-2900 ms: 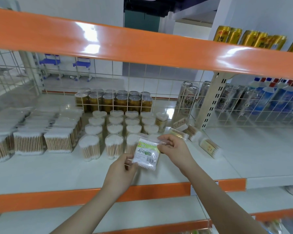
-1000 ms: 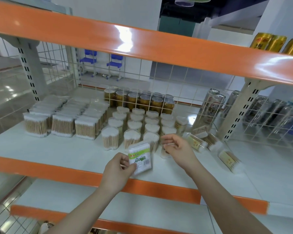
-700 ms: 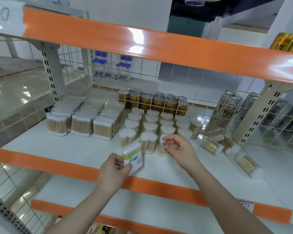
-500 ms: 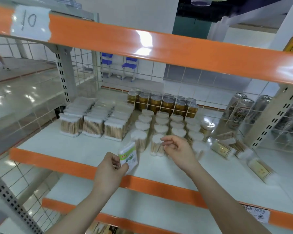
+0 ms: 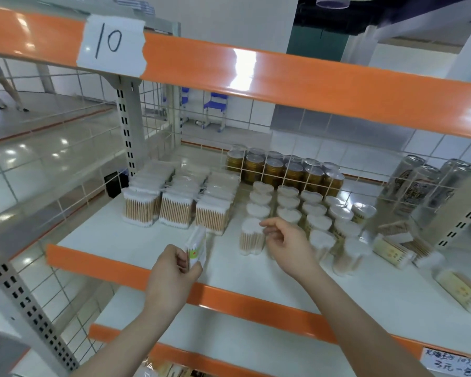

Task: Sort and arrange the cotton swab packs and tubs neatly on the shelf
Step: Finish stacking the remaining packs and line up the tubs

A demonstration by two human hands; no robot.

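Note:
My left hand grips a flat cotton swab pack with a green label, held edge-on just above the white shelf, in front of the rows of rectangular swab packs. My right hand hovers with loosely curled fingers beside the front round tub and holds nothing. Behind it stand several rows of round swab tubs. Three tubs lie on their sides at the right.
Gold cans stand behind a wire grid at the back. Silver cans fill the neighbouring bay beyond a slotted upright. An orange beam with a paper "10" label hangs overhead. Another orange-edged shelf lies below.
The view has swung left. My left hand has carried the pack leftward and turned it edge-on, toward the rectangular packs. My right hand let go of the pack and hovers by the tubs.

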